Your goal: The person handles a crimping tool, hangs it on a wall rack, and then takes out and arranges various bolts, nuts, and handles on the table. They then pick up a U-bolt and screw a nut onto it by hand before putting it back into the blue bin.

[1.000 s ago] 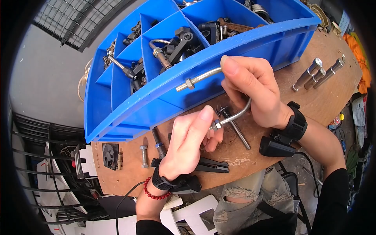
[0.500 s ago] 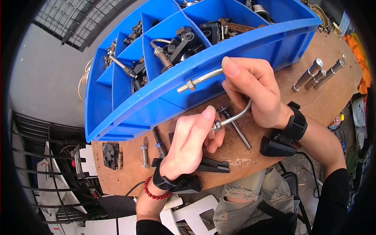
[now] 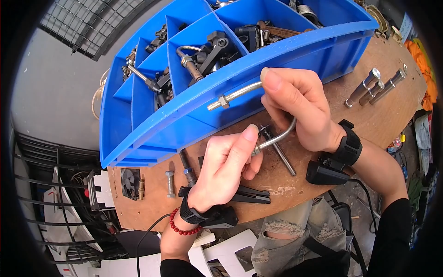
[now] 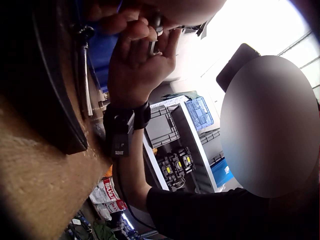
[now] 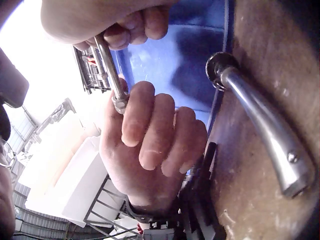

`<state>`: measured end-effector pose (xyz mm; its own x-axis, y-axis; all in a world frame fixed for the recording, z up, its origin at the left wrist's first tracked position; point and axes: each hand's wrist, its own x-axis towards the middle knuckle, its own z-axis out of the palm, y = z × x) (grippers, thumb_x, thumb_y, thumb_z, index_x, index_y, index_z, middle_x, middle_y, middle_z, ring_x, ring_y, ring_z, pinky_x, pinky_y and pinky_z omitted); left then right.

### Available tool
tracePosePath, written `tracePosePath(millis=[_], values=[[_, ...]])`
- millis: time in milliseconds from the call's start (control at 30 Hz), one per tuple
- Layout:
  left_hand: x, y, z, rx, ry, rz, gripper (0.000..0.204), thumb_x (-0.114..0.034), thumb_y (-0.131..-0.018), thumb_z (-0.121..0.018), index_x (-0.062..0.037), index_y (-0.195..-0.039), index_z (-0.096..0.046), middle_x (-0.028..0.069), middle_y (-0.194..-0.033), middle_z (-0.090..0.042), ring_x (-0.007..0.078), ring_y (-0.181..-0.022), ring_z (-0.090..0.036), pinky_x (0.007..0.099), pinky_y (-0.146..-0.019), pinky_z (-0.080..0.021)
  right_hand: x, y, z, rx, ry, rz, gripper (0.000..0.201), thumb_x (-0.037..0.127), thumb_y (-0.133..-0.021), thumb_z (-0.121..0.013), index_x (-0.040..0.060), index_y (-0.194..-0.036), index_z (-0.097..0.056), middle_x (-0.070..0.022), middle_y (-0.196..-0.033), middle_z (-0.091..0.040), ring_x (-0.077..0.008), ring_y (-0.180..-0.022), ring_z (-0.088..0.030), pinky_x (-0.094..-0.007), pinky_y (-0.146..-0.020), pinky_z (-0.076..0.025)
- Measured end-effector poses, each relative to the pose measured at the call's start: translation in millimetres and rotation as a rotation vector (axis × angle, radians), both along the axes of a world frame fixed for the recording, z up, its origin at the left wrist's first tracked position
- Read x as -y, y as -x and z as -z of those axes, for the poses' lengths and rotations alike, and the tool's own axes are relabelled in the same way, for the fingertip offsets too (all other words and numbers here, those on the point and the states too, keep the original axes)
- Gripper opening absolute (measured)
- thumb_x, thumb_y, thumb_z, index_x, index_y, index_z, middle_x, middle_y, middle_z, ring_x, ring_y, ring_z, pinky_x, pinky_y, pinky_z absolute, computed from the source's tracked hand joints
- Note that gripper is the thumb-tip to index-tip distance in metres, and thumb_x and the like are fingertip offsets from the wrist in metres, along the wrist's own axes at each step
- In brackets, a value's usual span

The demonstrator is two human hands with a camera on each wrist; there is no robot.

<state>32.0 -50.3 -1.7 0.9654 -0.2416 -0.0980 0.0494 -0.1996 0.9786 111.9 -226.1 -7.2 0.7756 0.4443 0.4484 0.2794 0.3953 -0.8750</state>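
Note:
A steel U-bolt (image 3: 244, 90) is held up in front of the blue bin, its threaded ends pointing left. My right hand (image 3: 302, 104) grips it around the bend, thumb on the upper leg. A hex nut (image 3: 224, 101) sits on that leg's thread, a little back from the tip. At the lower leg my left hand (image 3: 224, 161) pinches the threaded end with thumb and fingers, close to a second nut (image 5: 120, 103). The left fingers cover the tip of this leg. In the right wrist view the left fingers curl beside the nut.
The divided blue bin (image 3: 277, 60) holds assorted metal parts. On the wooden table (image 3: 323, 194) lie a shiny rod (image 3: 284, 159) with a dark head, a bolt (image 3: 170, 184) and a square black part (image 3: 130, 183). Several metal pins (image 3: 363, 87) stand at the right.
The left thumb has shifted slightly right and up along the lower leg, now covering more of the nut. The right hand and U-bolt have barely moved.

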Motion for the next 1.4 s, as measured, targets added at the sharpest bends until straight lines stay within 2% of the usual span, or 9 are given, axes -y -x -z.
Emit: tracePosePath(millis=[300,400,600,700,833,933,1033,1133,1400], values=[[7.5,-0.1,-6.7,0.07,0.034,0.01,0.031,-0.026,-0.103,-0.051,-0.0018,-0.085,-0.058,0.0002,-0.067,-0.055,0.0063,-0.057,-0.047,0.0232,-0.052,-0.037,-0.2,-0.7,0.5,-0.017,-0.018,-0.011,0.044,0.03,-0.107,-0.044,0.008,-0.07,-0.044,0.0056,-0.056,-0.035,-0.0042,-0.045,-0.033,-0.0235,-0.043,-0.022],[0.8,-1.5,2.5,0.067,0.102,0.048,0.034,-0.028,-0.105,-0.049,-0.0011,-0.085,-0.058,0.0007,-0.066,-0.055,0.0068,-0.056,-0.047,0.0236,-0.052,-0.038,0.0,-1.3,0.6,-0.001,-0.014,-0.012,0.044,0.03,-0.107,-0.044,0.008,-0.07,-0.044,0.0056,-0.056,-0.035,-0.0042,-0.045,-0.033,-0.0235,-0.043,-0.022],[0.5,-1.0,-5.4,-0.08,0.006,-0.008,0.042,-0.036,-0.106,-0.046,-0.0007,-0.088,-0.058,0.0022,-0.068,-0.056,0.0087,-0.057,-0.051,0.0248,-0.054,-0.04,0.7,-1.7,1.6,-0.005,-0.011,-0.016,0.044,0.03,-0.107,-0.045,0.008,-0.07,-0.044,0.0055,-0.057,-0.036,-0.0043,-0.046,-0.032,-0.0236,-0.043,-0.022],[-1.3,-3.3,-2.8,0.052,0.108,0.063,0.033,-0.032,-0.103,-0.053,-0.0006,-0.092,-0.058,0.0024,-0.072,-0.057,0.0085,-0.06,-0.053,0.0256,-0.056,-0.042,0.4,-2.2,1.2,-0.007,-0.024,-0.022,0.043,0.029,-0.107,-0.045,0.0081,-0.07,-0.044,0.0055,-0.057,-0.036,-0.0042,-0.046,-0.032,-0.0237,-0.043,-0.021],[6.7,-1.1,-2.2,0.139,0.124,-0.01,0.016,-0.016,-0.096,-0.063,-0.0012,-0.094,-0.057,-0.0007,-0.074,-0.056,0.007,-0.06,-0.05,0.0242,-0.056,-0.04,0.0,-1.8,1.7,-0.005,-0.029,-0.008,0.043,0.029,-0.107,-0.044,0.0083,-0.069,-0.043,0.0055,-0.056,-0.035,-0.0041,-0.045,-0.032,-0.0236,-0.043,-0.021],[2.5,0.2,-4.4,0.056,0.095,-0.032,0.023,-0.021,-0.099,-0.06,-0.0014,-0.087,-0.058,-0.0009,-0.07,-0.056,0.0074,-0.057,-0.049,0.0248,-0.055,-0.04,-0.4,-1.7,1.1,-0.008,-0.035,-0.017,0.043,0.029,-0.108,-0.044,0.0081,-0.069,-0.043,0.0054,-0.055,-0.035,-0.0041,-0.045,-0.032,-0.0236,-0.043,-0.021],[1.4,-0.8,-0.6,0.093,-0.021,0.01,0.045,-0.035,-0.104,-0.046,-0.0005,-0.076,-0.057,0.0051,-0.062,-0.057,0.0109,-0.052,-0.05,0.0235,-0.053,-0.039,-1.4,-0.3,1.5,0.002,-0.026,-0.004,0.043,0.029,-0.108,-0.044,0.0081,-0.07,-0.044,0.0055,-0.055,-0.035,-0.0041,-0.045,-0.032,-0.0235,-0.043,-0.022],[0.7,0.2,-5.0,-0.03,0.018,0.011,0.052,-0.038,-0.107,-0.044,-0.0025,-0.072,-0.059,0.0017,-0.065,-0.056,0.0081,-0.055,-0.049,0.0249,-0.054,-0.039,-0.3,-0.4,0.5,-0.011,-0.018,0.003,0.044,0.03,-0.108,-0.044,0.0081,-0.07,-0.043,0.0055,-0.055,-0.035,-0.004,-0.045,-0.032,-0.0234,-0.043,-0.022],[3.5,-1.3,-0.9,0.139,0.07,0.0,0.032,-0.03,-0.099,-0.056,-0.0008,-0.086,-0.058,0.0008,-0.069,-0.056,0.0083,-0.058,-0.05,0.0239,-0.053,-0.038,-0.2,-2.0,2.1,0.005,-0.033,-0.011,0.044,0.03,-0.108,-0.044,0.0083,-0.07,-0.043,0.0059,-0.056,-0.034,-0.0042,-0.046,-0.032,-0.0234,-0.043,-0.021]])
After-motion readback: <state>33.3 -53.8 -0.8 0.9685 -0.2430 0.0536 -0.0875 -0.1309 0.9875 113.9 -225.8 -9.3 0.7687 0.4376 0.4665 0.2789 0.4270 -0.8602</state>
